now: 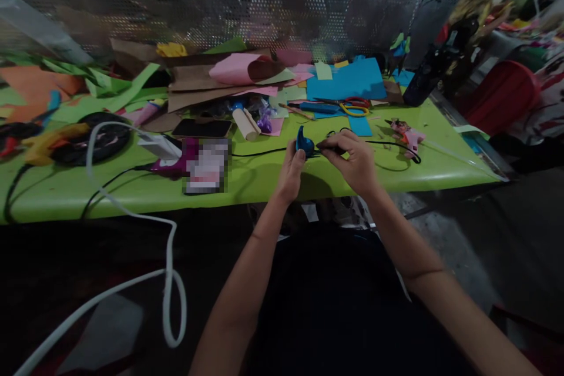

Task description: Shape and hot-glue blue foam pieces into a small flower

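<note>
My left hand [292,169] is closed around a small curled blue paper piece [304,142], held just above the front part of the green table [273,185]. My right hand [352,161] pinches a thin dark piece [326,145] right against the blue one. A black cord [259,154] runs along the table behind both hands. What the dark piece is, I cannot make out.
Scissors with red and yellow handles [355,107] lie on blue paper [346,79] behind my hands. A pink glue gun [408,135] lies to the right, a phone [201,128] and a white cable [167,258] to the left. Coloured paper scraps cover the back.
</note>
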Tool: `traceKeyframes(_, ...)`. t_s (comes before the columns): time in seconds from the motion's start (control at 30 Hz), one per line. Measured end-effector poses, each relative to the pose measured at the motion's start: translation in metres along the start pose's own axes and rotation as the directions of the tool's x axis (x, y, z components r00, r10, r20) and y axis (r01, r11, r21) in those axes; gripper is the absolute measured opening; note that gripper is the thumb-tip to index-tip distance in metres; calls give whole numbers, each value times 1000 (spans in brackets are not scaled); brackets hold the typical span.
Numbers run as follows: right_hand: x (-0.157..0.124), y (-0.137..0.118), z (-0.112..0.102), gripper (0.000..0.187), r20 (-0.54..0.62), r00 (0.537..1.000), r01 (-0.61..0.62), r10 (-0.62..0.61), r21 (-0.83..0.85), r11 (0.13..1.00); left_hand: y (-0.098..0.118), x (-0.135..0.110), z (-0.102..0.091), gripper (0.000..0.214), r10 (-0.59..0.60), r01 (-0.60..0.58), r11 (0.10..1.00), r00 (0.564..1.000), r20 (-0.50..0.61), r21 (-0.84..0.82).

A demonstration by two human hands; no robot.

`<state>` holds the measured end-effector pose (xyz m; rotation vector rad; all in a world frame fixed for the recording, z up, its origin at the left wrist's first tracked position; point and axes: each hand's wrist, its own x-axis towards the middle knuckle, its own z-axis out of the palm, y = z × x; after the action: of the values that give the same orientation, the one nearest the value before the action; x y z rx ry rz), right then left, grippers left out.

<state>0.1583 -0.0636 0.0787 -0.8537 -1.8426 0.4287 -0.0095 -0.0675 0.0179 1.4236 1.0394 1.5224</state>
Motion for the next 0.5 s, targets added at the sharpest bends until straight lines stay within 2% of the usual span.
traceKeyframes(0.5, 4, 0, -3, 14, 233, 967, 175, -99, -334, 926, -19, 1, -8, 60, -3, 2, 999, 1000, 26, 40)
